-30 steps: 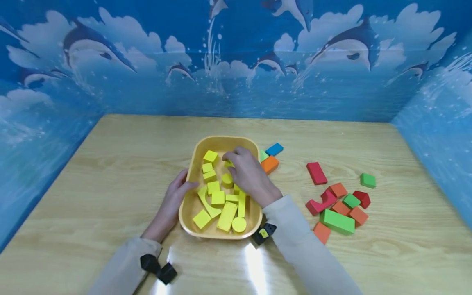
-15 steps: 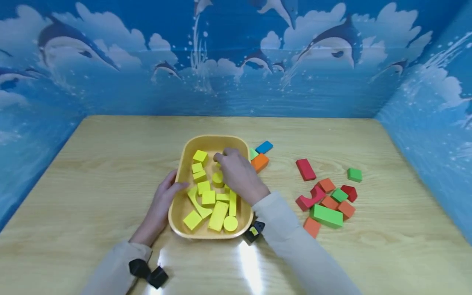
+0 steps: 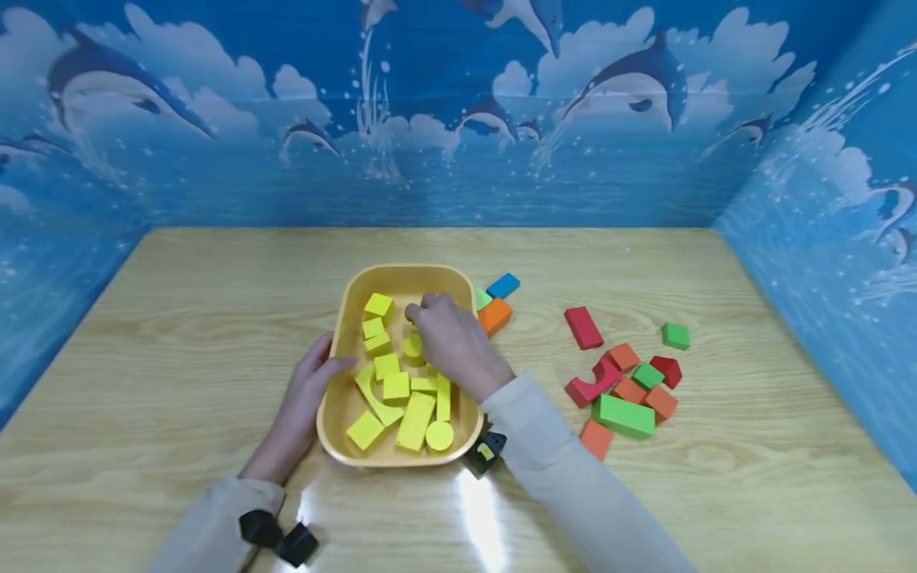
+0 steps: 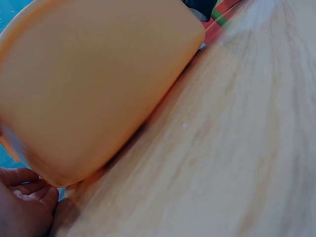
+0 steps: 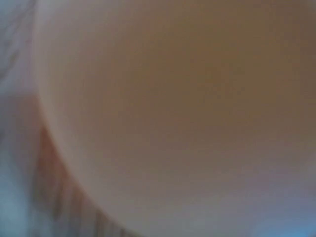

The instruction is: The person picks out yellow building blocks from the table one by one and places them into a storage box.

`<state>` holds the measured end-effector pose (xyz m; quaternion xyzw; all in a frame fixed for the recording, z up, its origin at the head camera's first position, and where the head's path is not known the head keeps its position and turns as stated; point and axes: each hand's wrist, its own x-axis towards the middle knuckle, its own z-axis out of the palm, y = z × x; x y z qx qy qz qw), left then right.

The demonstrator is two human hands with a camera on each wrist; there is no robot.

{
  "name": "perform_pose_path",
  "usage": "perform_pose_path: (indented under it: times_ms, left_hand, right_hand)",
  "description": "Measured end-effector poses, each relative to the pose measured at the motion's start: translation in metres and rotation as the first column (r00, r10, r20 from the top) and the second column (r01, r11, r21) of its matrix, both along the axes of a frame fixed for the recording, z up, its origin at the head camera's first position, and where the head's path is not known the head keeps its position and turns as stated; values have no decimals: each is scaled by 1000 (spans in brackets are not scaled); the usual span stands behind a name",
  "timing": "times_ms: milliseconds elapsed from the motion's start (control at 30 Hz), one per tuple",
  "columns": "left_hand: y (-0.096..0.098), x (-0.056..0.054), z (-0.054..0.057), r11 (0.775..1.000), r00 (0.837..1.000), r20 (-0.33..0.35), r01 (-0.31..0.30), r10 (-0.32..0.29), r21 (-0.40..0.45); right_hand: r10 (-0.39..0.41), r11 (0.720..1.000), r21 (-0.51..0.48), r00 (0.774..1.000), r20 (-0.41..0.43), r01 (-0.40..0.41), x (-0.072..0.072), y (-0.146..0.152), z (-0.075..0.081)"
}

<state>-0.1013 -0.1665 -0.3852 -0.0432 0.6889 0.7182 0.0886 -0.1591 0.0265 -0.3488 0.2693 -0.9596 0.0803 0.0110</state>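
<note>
A yellow plastic tub [image 3: 347,452] stands on the table with several yellow blocks in it: cubes, long bricks, discs and a curved arch piece [image 3: 383,412]. My left hand [image 3: 304,390] grips the tub's left side, thumb over the rim and fingers outside. In the left wrist view, part of that hand [image 4: 27,202] shows at the corner of the tub [image 4: 94,84]. Inside the tub, my right hand [image 3: 454,338] bends its fingers down over a small yellow block [image 3: 415,328], which they mostly cover. The right wrist view is filled by the blurred tub wall [image 5: 187,98].
Right of the tub lies a loose group of red, orange and green blocks, among them a long green brick [image 3: 623,416] and a red arch [image 3: 595,383]. An orange block [image 3: 494,317] and a blue block [image 3: 504,286] lie close to the tub's upper right edge.
The whole head view has shifted, so tub, hands and blocks appear farther left. My right hand has edged slightly lower against the tub; the left hand keeps its hold.
</note>
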Motion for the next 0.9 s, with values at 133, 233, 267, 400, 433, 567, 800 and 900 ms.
perform_pose_path:
  times_ms: [133,233,267,400,433,567,800,900]
  left_hand:
    - [0,-1,2,1000,1000,-14,3,-3,-5]
    - [2,-2,3,1000,1000,-16,1,-1,0]
    - [2,-2,3,1000,1000,-16,0,0,-3]
    - [4,-2,2,1000,1000,-7,-10,10,-3]
    - [5,-2,2,1000,1000,-7,-10,10,-2]
    - [7,-1,1,1000,1000,-5,-2,2,11]
    - [5,-2,3,997,999,-25,37,-39,-65]
    - [-1,-8,18,930,979,-152,71,-133,-360]
  right_hand:
    - [-7,1000,-14,1000,4,7,0,1,1]
    - [-7,1000,-25,1000,6,7,-1,2,2]
    - [-3,1000,-27,1000,4,3,-1,2,2]
    - [13,999,-36,1000,-4,-13,-1,4,1]
    - [13,999,-40,1000,-7,-13,-1,5,1]
    - [-12,997,-78,1000,-7,11,2,8,-1]
    - [-26,980,-199,997,-69,12,7,12,0]
    - [-47,954,-301,986,-161,-4,14,20,6]
